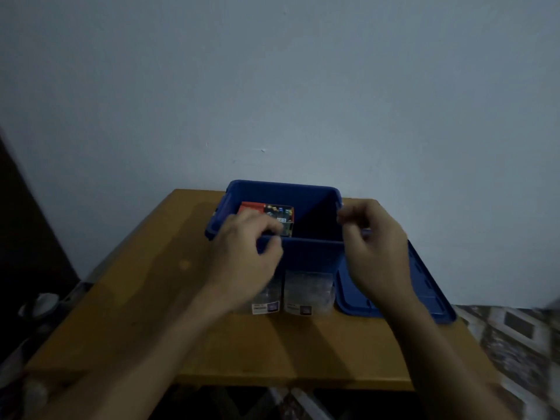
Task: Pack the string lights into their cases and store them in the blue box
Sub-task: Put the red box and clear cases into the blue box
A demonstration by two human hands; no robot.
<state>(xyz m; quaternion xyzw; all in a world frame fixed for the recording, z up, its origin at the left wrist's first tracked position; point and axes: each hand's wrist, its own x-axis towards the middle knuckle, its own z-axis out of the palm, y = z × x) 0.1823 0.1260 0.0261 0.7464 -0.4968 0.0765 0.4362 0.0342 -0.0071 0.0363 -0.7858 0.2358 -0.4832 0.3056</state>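
Observation:
A blue box [312, 253] stands open on the wooden table [145, 292] against the wall. One red and dark printed case [269, 212] lies inside it at the left. In front of the box stand two clear cases with labels, one [266, 304] partly behind my left wrist and one [307, 295] to its right. My left hand [242, 250] hovers over the box's near left rim, fingers curled and holding nothing I can see. My right hand [375, 244] is at the near right corner, fingers curled and blurred.
The blue lid [424, 298] lies flat on the table right of the box, partly under my right forearm. A plain wall rises right behind the table. Patterned floor shows at the right; dark clutter sits at the left.

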